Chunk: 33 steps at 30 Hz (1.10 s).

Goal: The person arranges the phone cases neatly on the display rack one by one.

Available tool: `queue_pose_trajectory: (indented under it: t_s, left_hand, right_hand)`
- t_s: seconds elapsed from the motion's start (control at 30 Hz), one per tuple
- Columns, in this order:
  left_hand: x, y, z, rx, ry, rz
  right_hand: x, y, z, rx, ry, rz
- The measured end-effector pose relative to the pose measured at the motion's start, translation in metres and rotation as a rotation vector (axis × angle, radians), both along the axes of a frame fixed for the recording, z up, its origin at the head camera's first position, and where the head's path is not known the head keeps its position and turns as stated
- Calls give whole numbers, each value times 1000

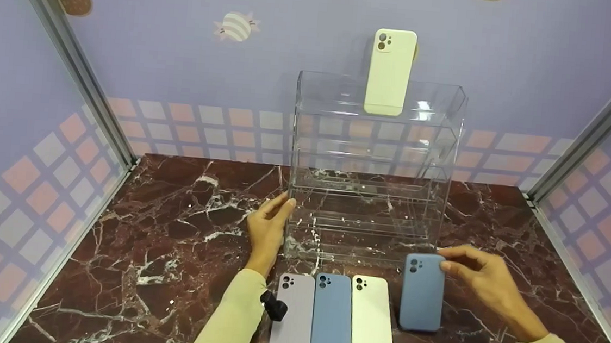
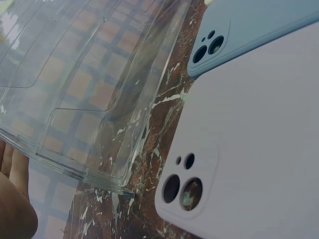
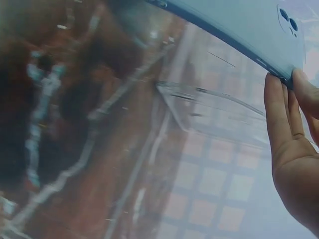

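My right hand (image 1: 485,278) pinches a blue phone case (image 1: 422,298) by its upper right corner, thumb on the back face. In the right wrist view that case appears raised above the marble surface. My left hand (image 1: 271,220) touches the left side of a clear tiered rack (image 1: 366,228), near its lower part. Along the front of the rack lie a lilac phone case (image 1: 296,329), another blue case (image 1: 333,315) and a cream case (image 1: 373,318), side by side with camera holes at the top. A pale yellow case (image 1: 389,74) stands upright in the rack's top tier.
A dark red marble tabletop (image 1: 177,270) carries everything. Behind the rack rises a purple wall (image 1: 182,69) with checks and sweets printed on it. Metal corner posts (image 1: 74,66) stand at left and right. Each wrist wears a small black camera (image 1: 274,306).
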<state>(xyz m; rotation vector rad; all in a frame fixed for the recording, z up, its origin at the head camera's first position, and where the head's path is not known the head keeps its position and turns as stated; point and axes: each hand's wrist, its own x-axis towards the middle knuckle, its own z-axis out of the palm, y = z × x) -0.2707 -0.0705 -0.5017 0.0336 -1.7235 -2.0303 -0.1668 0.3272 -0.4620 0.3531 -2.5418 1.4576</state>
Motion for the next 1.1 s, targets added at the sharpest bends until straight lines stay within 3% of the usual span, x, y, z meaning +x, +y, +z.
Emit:
queue_pose_trajectory:
  t_s: [0.63,0.83,1.1]
  left_hand:
    - [0,1,2,9,-21,2]
    - [0,0,1,-4,9,-9]
    - [1,1,2,25,10,-17]
  right_hand:
    - [-42,-14,86,-19,113,-110]
    - [-56,-22,108,-49,129,-113]
    - [-77,-29,140,-174,132,-78]
